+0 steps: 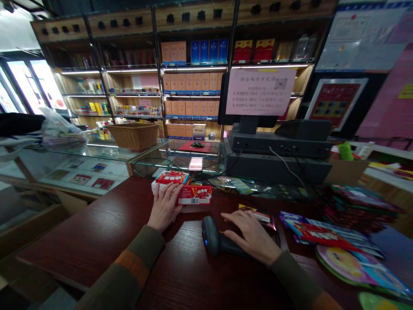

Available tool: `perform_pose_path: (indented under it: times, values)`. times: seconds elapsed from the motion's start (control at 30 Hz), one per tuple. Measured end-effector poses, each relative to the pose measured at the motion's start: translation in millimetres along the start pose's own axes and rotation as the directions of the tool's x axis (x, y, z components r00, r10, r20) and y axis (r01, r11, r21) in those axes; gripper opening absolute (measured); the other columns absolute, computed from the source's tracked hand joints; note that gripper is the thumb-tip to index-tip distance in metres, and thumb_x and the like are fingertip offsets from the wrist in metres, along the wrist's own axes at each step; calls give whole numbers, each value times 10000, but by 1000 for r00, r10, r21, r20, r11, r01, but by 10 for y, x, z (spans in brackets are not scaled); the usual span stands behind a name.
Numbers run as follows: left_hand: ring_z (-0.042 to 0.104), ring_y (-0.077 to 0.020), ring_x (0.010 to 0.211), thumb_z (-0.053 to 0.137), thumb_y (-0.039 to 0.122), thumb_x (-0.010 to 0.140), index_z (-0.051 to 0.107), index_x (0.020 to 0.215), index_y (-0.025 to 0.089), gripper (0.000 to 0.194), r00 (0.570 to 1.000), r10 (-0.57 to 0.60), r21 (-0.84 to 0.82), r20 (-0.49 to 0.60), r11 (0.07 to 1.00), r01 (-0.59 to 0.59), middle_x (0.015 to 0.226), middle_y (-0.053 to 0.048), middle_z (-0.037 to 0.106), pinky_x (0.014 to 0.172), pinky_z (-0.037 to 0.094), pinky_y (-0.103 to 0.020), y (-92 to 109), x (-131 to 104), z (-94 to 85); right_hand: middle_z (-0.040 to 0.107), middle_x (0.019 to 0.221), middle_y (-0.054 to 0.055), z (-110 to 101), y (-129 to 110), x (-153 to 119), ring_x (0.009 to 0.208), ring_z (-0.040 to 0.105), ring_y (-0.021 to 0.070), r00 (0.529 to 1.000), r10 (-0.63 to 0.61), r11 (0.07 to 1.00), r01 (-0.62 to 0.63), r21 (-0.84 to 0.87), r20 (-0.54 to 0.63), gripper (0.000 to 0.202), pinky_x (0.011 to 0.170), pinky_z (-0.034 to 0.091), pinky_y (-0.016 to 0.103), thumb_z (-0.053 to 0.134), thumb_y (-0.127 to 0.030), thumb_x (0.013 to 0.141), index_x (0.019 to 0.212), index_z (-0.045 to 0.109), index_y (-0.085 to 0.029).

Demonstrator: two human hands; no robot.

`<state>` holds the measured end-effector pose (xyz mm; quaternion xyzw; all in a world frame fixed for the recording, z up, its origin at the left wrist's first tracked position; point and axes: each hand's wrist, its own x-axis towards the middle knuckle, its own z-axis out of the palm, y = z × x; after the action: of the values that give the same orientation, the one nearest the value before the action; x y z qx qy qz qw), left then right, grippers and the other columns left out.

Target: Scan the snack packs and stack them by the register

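My left hand [167,206] lies over the near end of a red and white snack box [195,195], fingers bent over its edge. A second red and blue snack packet [172,177] sits just behind my fingers. A dark barcode scanner [211,237] rests on the table with a small blue light on its head. Over its handle, my right hand [253,234] is spread with fingers apart and thumb near the handle, not wrapped round it. Beyond those fingers lies a small yellow and red packet [247,208], partly covered.
Colourful flat packages [325,234] and a stack of dark packets [358,206] occupy the right side. Behind the table stand a glass counter [155,156], a wicker basket [134,135] and a register [277,150] with a paper sign. Cables run across the glass.
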<state>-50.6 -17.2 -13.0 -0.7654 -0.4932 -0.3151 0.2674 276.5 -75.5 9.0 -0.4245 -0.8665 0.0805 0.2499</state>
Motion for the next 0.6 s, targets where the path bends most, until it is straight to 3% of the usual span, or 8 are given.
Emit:
perform_pose_path:
  times: [0.1, 0.2, 0.47, 0.6]
  values:
    - [454, -300, 1376, 623, 246, 862, 402, 1515, 231, 689, 1000, -6, 5, -13, 1000, 6, 1422, -119, 568, 1257, 100, -587, -35, -15, -4, 685, 1198, 109, -9, -72, -65, 1096, 592, 297, 993, -6, 1000, 6, -1, 121, 682, 1005, 402, 479, 738, -561, 807, 1383, 563, -241]
    - [462, -302, 1365, 632, 251, 856, 397, 1515, 230, 699, 999, -26, 4, -26, 1000, 26, 1412, -121, 571, 1254, 100, -593, -63, -21, -13, 671, 1203, 115, 32, -102, -100, 1100, 584, 318, 984, -2, 1000, 6, -20, 176, 820, 1003, 403, 480, 837, -537, 685, 1385, 549, -222]
    - [477, -318, 1337, 643, 273, 847, 436, 1491, 222, 679, 995, -77, 30, -58, 996, 79, 1379, -135, 583, 1247, 124, -595, -67, -10, -32, 701, 1093, 78, 122, -95, -104, 990, 620, 267, 991, 23, 999, -18, -41, 128, 408, 906, 434, 411, 768, -345, 757, 1120, 626, -227]
    - [470, -316, 1342, 635, 289, 861, 428, 1492, 212, 668, 995, -64, 41, -72, 997, 67, 1393, -132, 573, 1250, 117, -587, -57, -10, -17, 707, 1059, 74, 125, -75, -91, 978, 622, 263, 995, 2, 999, 2, -38, 99, 338, 901, 420, 416, 748, -324, 775, 1076, 622, -234]
